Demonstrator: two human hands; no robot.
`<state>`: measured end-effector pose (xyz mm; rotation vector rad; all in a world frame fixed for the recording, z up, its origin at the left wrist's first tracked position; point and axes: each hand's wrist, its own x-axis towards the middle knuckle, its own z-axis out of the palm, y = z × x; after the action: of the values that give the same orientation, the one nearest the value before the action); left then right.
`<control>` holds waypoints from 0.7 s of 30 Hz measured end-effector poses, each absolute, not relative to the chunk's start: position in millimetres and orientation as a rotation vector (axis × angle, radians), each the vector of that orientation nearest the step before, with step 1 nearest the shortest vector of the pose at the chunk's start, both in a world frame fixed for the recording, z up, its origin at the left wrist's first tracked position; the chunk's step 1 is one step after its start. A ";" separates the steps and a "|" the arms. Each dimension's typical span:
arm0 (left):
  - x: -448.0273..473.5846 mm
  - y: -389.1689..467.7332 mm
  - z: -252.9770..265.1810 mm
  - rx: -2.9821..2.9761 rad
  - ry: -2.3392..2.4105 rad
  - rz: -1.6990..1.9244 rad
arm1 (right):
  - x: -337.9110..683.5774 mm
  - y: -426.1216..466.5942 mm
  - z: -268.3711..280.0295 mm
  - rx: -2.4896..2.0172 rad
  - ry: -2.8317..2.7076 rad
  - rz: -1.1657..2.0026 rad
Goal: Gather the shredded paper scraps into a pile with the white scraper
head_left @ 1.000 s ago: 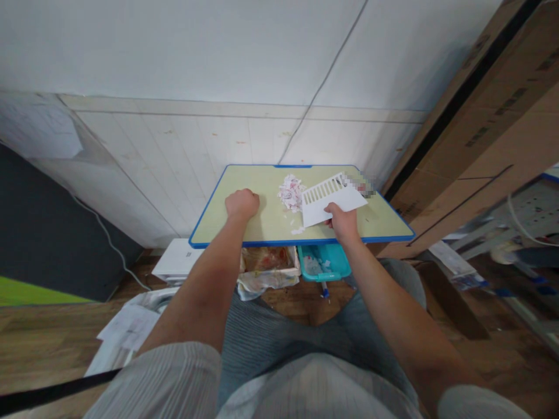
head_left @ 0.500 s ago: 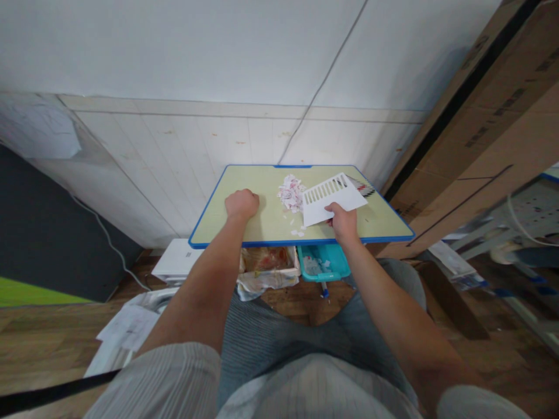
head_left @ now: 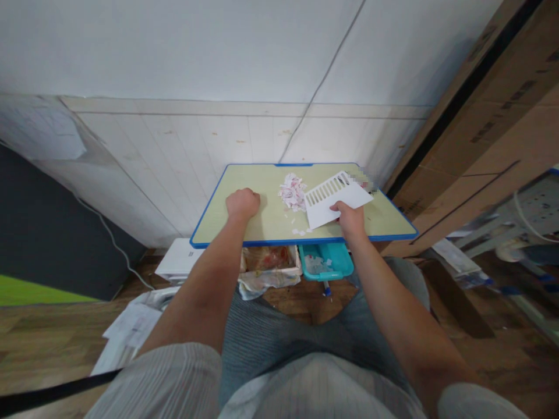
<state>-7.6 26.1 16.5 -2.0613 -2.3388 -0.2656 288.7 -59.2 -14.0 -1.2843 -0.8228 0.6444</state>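
Note:
My right hand (head_left: pixel 350 220) grips a white sheet (head_left: pixel 325 212) by its near right side, thumb on top. A row of long slots is cut along the sheet's far edge. Just left of it lies a heap of small paper scraps (head_left: pixel 292 192), white with pinkish marks, and a few loose bits sit near the table's front edge. My left hand (head_left: pixel 243 203) rests on the left part of the table as a closed fist; whether anything is inside it is hidden. Behind the sheet, a printed item (head_left: pixel 365 181) is partly covered and blurred.
The small yellowish table (head_left: pixel 271 227) has a blue rim and stands against a white panelled wall. Beneath its front edge are a turquoise basket (head_left: pixel 327 269) with scraps and a lined box (head_left: pixel 268 260). Tall cardboard boxes (head_left: pixel 476 145) stand at the right; a white box (head_left: pixel 177 259) is at lower left.
My right hand and the slotted sheet have shifted slightly to the right, a little away from the scrap heap. My left fist stays in place.

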 end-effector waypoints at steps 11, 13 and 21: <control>-8.2 26.3 16.8 -2.050 -2.331 -0.287 | 292.7 -56.7 -20.8 -1.206 -0.776 0.691; -8.3 26.5 16.4 -2.050 -2.334 -0.294 | 293.8 -55.5 -21.7 -1.182 -0.777 0.696; -8.5 28.2 14.5 -2.053 -2.334 -0.290 | 294.4 -56.1 -21.4 -1.145 -0.762 0.736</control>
<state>-8.5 28.2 14.5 -2.0530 -2.3344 -0.2903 294.4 -56.1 -21.4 -1.1451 -0.7619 0.7359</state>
